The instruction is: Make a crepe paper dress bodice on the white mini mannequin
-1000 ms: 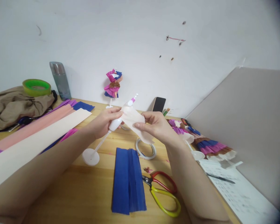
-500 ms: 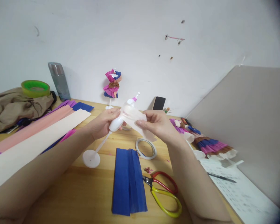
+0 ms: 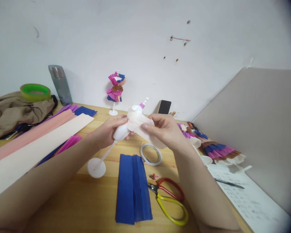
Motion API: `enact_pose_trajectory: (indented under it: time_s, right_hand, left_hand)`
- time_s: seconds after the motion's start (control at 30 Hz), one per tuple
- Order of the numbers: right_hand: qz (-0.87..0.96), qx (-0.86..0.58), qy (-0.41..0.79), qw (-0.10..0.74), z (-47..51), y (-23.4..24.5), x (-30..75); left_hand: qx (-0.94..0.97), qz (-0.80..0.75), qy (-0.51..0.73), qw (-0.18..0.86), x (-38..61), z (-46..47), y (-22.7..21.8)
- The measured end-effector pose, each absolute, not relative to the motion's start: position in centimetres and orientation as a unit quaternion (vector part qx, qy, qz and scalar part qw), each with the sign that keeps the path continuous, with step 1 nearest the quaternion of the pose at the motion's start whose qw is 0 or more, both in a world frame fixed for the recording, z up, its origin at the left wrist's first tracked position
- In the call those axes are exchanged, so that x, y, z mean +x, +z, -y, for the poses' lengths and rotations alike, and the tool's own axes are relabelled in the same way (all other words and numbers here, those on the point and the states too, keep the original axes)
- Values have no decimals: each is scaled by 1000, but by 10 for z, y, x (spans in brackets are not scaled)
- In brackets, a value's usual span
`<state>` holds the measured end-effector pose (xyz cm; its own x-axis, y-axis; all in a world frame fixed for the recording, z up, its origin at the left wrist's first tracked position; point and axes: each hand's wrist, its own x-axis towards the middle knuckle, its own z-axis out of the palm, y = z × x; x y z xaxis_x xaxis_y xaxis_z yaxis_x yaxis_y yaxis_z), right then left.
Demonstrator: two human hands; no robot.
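Nearby, blue paper [image 3: 129,189] overlaps scissors [image 3: 154,187]; left fingers [image 3: 120,121] grip mannequin [image 3: 121,131], right fingers [image 3: 150,129] pale paper [image 3: 139,121].

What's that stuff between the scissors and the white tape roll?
A few little pinkish-brown scraps lie on the table there, between the scissors and the white tape roll. The head view shows them.

Beyond the right hand [image 3: 163,129] rises a pale wall [image 3: 92,42], bearing small dark marks [image 3: 188,22] and a thin reddish strand [image 3: 181,39] above the hand. To the hand's right stands a grey panel [image 3: 254,110] with a slanting edge. Beneath the hand lies a softly lit wooden tabletop [image 3: 87,200].
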<state>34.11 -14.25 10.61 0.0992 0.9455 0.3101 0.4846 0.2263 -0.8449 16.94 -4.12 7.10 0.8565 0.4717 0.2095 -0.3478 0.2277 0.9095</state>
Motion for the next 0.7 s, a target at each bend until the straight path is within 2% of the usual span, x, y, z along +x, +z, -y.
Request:
enact_pose_trajectory:
  time_s: [0.7]
  right_hand:
    - [618,-588,218,475,142,106,340]
  left_hand:
    - [506,-60,242,826,169,48,71]
